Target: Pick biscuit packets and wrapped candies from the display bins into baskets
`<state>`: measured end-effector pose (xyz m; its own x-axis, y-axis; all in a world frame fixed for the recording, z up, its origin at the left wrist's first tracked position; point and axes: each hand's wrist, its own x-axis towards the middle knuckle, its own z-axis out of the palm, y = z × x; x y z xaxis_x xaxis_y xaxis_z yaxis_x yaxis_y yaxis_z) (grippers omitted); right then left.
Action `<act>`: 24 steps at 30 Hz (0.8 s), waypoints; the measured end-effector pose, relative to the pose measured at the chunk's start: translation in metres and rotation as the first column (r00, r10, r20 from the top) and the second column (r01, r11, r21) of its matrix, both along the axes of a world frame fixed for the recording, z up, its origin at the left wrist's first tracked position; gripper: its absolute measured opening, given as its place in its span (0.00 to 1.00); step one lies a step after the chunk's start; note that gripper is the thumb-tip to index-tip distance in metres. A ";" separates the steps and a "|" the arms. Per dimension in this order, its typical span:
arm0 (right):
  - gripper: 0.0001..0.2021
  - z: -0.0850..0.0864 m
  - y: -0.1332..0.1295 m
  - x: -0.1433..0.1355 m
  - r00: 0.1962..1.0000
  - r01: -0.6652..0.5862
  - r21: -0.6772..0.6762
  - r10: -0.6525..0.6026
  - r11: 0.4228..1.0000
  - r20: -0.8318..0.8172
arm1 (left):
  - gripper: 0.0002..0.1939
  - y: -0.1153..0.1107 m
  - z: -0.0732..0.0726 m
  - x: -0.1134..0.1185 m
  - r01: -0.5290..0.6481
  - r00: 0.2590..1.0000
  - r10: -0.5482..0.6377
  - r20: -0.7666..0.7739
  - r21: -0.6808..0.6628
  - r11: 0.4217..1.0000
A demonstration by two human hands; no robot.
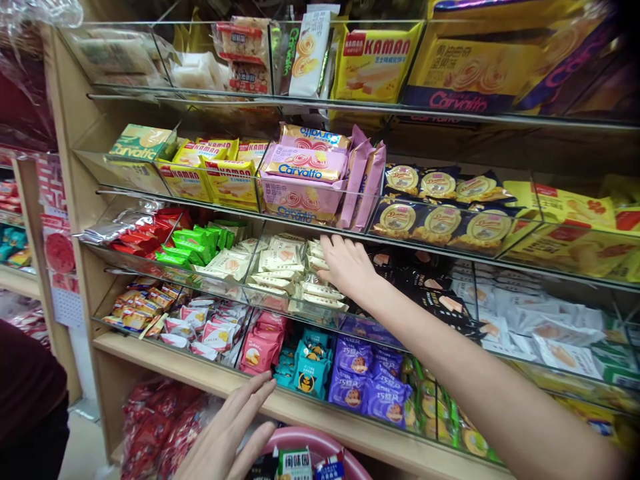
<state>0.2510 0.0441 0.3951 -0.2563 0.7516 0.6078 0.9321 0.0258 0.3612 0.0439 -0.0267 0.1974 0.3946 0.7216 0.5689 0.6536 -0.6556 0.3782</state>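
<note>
My right hand (350, 270) reaches into the third shelf row, its fingers over cream-coloured snack packets (283, 260), with black packets (425, 287) just right of it. Its fingers are slightly apart and nothing shows held in them. Lower down, my left hand (227, 430) is spread and holds nothing, in front of the wooden shelf edge. Beside it at the bottom is a pink basin (295, 437) with several packets (296, 463) inside. Pink packets (263, 343) and teal packets (305, 363) lie in the row above my left hand.
Clear dividers and front panels (320, 310) edge the tilted shelf rows. Purple packets (370, 383) fill a lower compartment. Red bagged goods (157, 420) sit beneath the shelf. A person's dark clothing (30, 393) shows at the left edge.
</note>
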 end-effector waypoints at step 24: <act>0.32 -0.052 -0.129 0.016 0.840 -0.420 -0.069 0.359 0.905 -0.407 | 0.22 -0.015 0.010 0.014 0.239 0.914 -0.083 0.397 -0.364 0.900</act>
